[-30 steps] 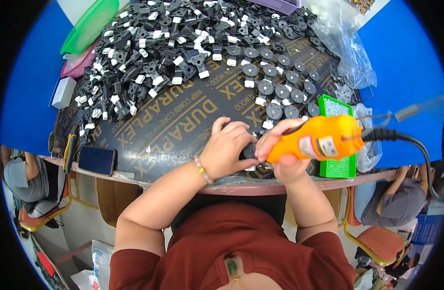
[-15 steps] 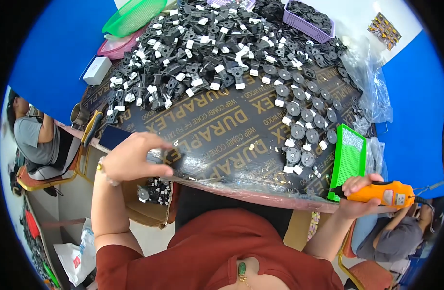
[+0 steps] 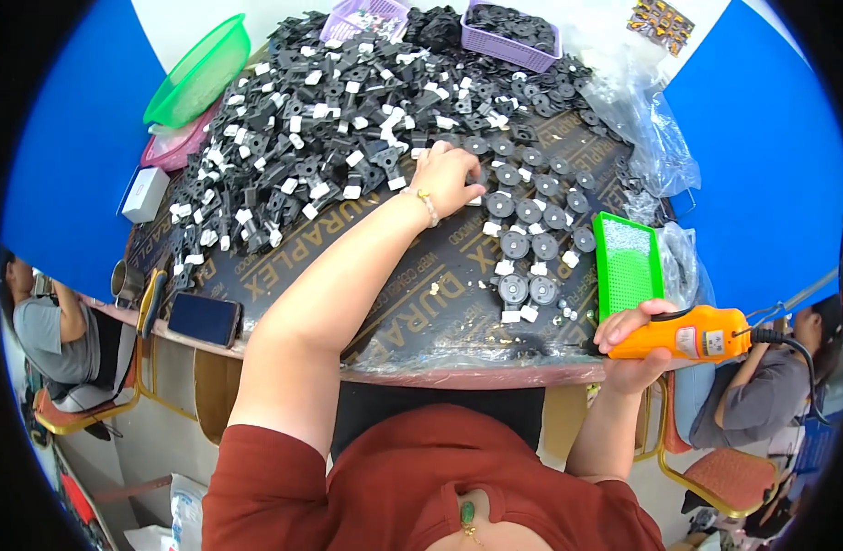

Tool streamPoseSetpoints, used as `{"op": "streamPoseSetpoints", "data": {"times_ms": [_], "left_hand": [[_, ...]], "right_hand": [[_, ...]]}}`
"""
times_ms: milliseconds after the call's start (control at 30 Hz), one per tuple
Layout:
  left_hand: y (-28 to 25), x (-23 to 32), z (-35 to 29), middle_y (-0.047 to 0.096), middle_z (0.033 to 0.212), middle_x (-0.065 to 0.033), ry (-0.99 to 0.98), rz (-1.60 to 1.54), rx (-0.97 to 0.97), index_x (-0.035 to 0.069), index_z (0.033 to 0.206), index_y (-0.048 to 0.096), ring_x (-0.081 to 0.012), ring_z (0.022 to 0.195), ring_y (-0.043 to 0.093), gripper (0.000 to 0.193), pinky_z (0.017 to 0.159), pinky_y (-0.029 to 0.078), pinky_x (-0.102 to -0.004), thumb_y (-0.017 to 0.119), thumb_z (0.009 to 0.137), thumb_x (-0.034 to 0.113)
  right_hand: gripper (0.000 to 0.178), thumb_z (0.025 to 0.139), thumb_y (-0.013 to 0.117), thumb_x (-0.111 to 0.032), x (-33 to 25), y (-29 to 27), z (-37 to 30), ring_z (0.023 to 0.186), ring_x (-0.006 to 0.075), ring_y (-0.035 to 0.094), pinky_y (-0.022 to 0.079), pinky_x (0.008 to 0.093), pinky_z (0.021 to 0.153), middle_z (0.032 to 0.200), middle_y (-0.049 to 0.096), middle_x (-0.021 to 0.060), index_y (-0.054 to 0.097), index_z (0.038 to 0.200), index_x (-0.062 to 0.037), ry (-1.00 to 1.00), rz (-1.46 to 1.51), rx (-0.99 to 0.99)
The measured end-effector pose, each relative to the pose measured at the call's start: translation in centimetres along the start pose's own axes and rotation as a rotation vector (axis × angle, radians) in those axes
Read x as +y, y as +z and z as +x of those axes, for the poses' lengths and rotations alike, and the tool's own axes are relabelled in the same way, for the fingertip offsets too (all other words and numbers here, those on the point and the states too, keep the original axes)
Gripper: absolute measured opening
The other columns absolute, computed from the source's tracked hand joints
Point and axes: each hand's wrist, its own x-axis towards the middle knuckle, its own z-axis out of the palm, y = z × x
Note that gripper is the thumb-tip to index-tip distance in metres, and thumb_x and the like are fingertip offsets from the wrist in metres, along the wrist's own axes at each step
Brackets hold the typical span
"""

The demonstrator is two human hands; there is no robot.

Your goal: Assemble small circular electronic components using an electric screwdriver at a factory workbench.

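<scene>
My left hand [image 3: 446, 176] reaches across to the lower edge of the pile, its fingers curled about a black round part [image 3: 477, 180] with a white tab. The hand partly hides this part, and whether it is lifted off the board cannot be made out. More black round parts [image 3: 514, 245] with white tabs stand in rows just right of it. At the right front edge, my right hand [image 3: 634, 342] is wrapped round an orange corded electric screwdriver [image 3: 687, 334], held sideways. Beyond that hand lies a green tray [image 3: 630, 283] with small silvery screws at its far end.
A large heap of black parts with white ends [image 3: 320, 129] covers the far left. Purple baskets [image 3: 518, 50] stand behind it. Green [image 3: 201, 73] and pink baskets, a white box [image 3: 146, 195] and a phone [image 3: 204, 319] lie leftward. Clear plastic bags [image 3: 664, 147] edge the right. People sit on both sides.
My left hand has swung from the left front edge up and right to the black parts. The screwdriver stays in my right hand. The whole view has shifted.
</scene>
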Motion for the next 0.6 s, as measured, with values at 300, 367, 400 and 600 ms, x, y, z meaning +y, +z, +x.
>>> {"op": "streamPoseSetpoints", "data": {"times_ms": [300,367,400,600], "left_hand": [[-4.0,0.2,-3.3,0.064,0.094,-0.0097,-0.051,-0.112,-0.056,0.009,0.091,0.063,-0.0313,0.097,0.055,0.028,0.088,0.043,-0.0391,0.076,0.07,0.022],[-6.5,2.9,-5.3,0.064,0.094,-0.0089,-0.063,-0.235,-0.106,0.01,0.095,0.061,-0.0307,0.098,0.054,0.03,0.086,0.042,-0.0405,0.075,0.07,0.02],[-7.2,4.0,-6.5,0.063,0.094,-0.0091,-0.072,-0.293,-0.173,0.011,0.096,0.061,-0.0301,0.098,0.053,0.032,0.087,0.041,-0.0396,0.075,0.069,0.018],[-7.3,8.9,-11.7,0.059,0.099,-0.0068,0.044,-0.278,-0.291,0.012,0.099,0.059,-0.0277,0.105,0.05,0.037,0.092,0.035,-0.0386,0.076,0.067,0.014]], "right_hand": [[0.061,0.086,0.064,-0.054,-1.1,-7.9,5.8,0.049,0.0156,0.054,0.046,0.0269,0.048,0.065,0.058,0.0074,0.048,0.113,-0.0016,-0.12,-0.237,0.143],[0.052,0.09,0.063,-0.046,-0.4,-10.7,8.0,0.052,0.0144,0.055,0.047,0.0263,0.051,0.067,0.059,0.0063,0.05,0.112,-0.001,-0.097,-0.326,0.243],[0.046,0.092,0.063,-0.041,0.4,-11.7,9.1,0.054,0.0136,0.056,0.047,0.026,0.052,0.068,0.059,0.0056,0.051,0.111,-0.0009,-0.068,-0.399,0.296],[0.023,0.094,0.062,-0.023,4.4,-15.8,11.8,0.056,0.0115,0.057,0.048,0.0247,0.054,0.07,0.059,0.0034,0.054,0.106,-0.0042,0.043,-0.576,0.375]]}}
